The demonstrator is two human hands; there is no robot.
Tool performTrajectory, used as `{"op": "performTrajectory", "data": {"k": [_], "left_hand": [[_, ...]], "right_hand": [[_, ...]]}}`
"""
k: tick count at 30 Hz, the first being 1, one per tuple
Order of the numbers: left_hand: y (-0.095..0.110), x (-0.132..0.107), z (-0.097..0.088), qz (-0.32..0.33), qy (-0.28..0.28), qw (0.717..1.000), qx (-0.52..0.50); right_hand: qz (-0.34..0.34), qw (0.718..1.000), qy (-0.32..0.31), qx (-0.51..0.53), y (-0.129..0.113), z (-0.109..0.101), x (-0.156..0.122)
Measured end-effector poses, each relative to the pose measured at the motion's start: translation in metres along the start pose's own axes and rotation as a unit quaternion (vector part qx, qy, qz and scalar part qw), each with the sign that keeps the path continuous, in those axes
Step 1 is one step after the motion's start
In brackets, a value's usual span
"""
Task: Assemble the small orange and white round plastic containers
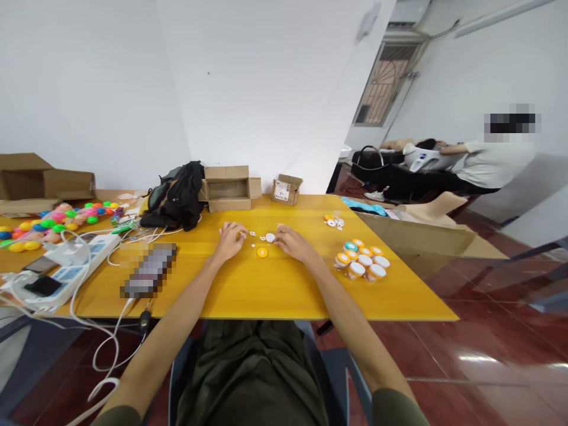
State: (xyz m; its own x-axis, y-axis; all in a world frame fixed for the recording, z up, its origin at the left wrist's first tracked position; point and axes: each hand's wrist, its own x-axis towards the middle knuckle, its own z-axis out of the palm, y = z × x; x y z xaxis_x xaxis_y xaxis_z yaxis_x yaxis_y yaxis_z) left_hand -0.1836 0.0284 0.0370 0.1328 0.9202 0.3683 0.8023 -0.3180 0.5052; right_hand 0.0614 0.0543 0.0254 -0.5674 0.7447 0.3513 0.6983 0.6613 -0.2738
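My left hand (231, 241) is over the yellow table, its fingers closed around a small white piece (242, 235). My right hand (290, 241) has its fingers bent together at the edge of a round white disc (270, 237), pinching it as far as I can see. Between the hands lie small white parts (252, 233) with dark openings, and another such part (262, 238) touches or nearly touches the disc. A tiny white bit (253, 245) rests closer to me. Just in front of it is an orange round cap (262, 252), lying flat.
Several lidded tubs (364, 260) stand at right, with loose orange and white parts (332, 221) behind. Cardboard boxes (228, 188) and a black bag (177, 195) line the back. A phone (149, 270), power strip (75, 275) and cables occupy the left. Another person (497, 160) sits far right.
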Motion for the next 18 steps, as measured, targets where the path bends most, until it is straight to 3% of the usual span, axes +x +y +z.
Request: {"op": "performTrajectory", "data": {"k": [10, 18], "left_hand": [[0.01, -0.011, 0.009, 0.111, -0.11, 0.988, -0.007], [0.018, -0.014, 0.017, 0.111, -0.137, 0.984, -0.007]], "right_hand": [[-0.01, 0.996, 0.015, 0.091, -0.004, 0.0, 0.003], [-0.067, 0.984, 0.001, 0.165, -0.012, 0.008, 0.006]]}}
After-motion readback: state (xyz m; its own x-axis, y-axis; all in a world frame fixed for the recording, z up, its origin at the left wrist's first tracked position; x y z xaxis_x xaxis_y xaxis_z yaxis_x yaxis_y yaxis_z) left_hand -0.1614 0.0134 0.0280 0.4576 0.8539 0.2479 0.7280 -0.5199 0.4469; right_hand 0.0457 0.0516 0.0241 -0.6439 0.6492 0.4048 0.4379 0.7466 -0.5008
